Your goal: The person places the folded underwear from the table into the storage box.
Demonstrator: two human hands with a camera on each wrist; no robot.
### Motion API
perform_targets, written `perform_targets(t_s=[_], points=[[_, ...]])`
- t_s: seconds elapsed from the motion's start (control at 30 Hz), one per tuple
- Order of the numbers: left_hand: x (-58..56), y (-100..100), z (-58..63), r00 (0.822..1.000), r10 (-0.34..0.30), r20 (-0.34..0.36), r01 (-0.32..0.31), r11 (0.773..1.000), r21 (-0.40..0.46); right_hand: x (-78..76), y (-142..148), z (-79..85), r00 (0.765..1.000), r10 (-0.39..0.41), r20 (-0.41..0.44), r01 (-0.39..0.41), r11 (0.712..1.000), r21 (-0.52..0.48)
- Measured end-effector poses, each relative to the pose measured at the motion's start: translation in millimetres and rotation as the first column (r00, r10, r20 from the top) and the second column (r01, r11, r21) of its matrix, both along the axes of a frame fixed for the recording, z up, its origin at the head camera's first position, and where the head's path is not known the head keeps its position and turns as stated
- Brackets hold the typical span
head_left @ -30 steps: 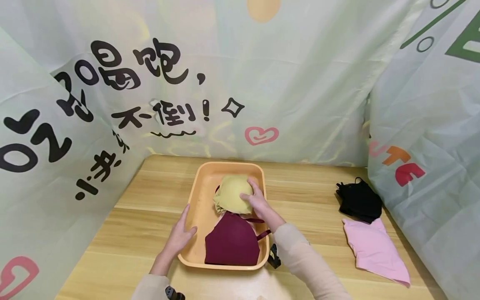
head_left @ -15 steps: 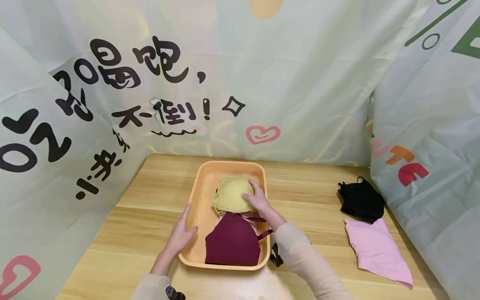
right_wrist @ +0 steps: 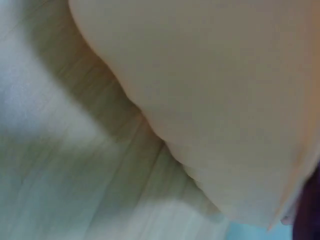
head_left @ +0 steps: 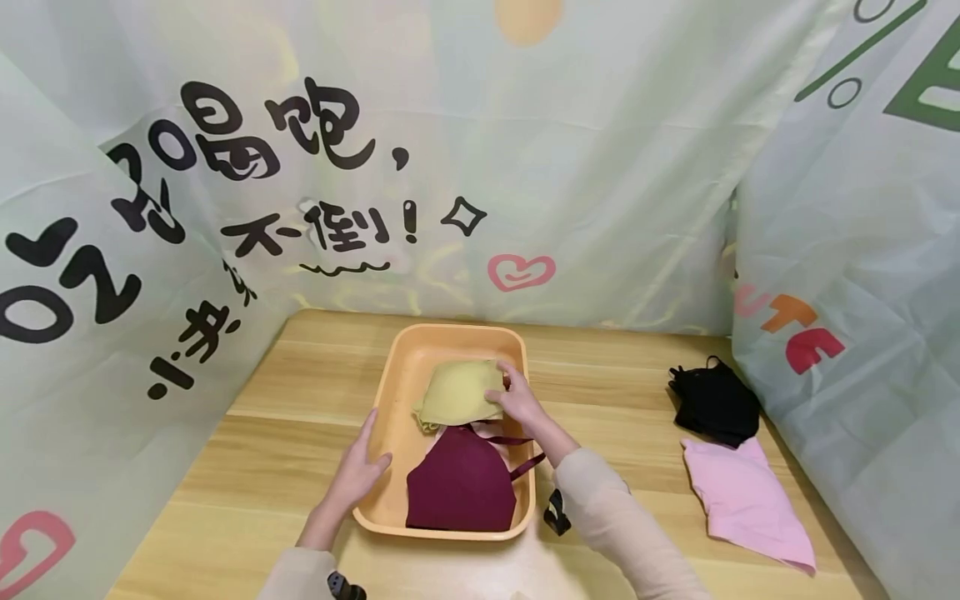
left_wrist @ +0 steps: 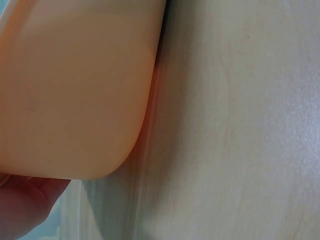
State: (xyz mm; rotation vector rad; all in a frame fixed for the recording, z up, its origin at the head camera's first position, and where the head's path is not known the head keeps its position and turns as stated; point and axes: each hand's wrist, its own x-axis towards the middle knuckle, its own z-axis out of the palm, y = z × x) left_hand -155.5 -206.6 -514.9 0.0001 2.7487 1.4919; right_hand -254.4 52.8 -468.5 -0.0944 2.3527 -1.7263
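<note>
Two pale sleeves [head_left: 622,517] reach in from the near side, with a small black thing [head_left: 347,586] by the left one and another [head_left: 557,512] by the right one. The table [head_left: 232,483] is made of wood. An orange tray [head_left: 435,534] sits on it. In the near part of the tray lies a dark red bra [head_left: 461,483], and one of its straps hangs over the right rim. The left hand [head_left: 354,471] holds the tray's left rim, with its thumb on the inside and its fingers on the outside. Off to the right, a pink cloth [head_left: 750,500] lies flat on the table. Past the red bra, a yellow bra [head_left: 459,392] lies in the tray. The right hand [head_left: 521,400] pinches its right edge, with the thumb on top and one finger at the far corner. The other fingers are hidden. A black top [head_left: 716,402] lies in a heap, touching the pink cloth's far end. At the back hangs a pale sheet [head_left: 637,167] with big black writing and a pink heart [head_left: 522,272].
</note>
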Motion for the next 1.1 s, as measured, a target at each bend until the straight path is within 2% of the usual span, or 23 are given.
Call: perform_targets(t_s=[0.3,0.43,0.73,1.1], points=[[1.2,-1,-0.7,1.0,0.007,-0.003,-0.007,1.0,-0.026,10.2,14,15.6,0.997,0.077,0.029,-0.079,0.992,0.095],[1.1,-2,-0.5,1.0,0.009,-0.003,-0.01,1.0,-0.024,15.0,20,19.2,0.996,0.086,0.031,-0.088,0.993,0.077],[0.7,-2,-0.4,1.0,0.002,-0.008,-0.002,0.999,-0.032,19.2,33,10.3,0.999,0.04,0.016,-0.039,0.999,-0.029],[0.5,0,0.8,1.0,-0.006,-0.014,0.005,0.999,-0.034,26.0,54,4.9,0.999,-0.04,0.004,0.04,0.998,-0.053]])
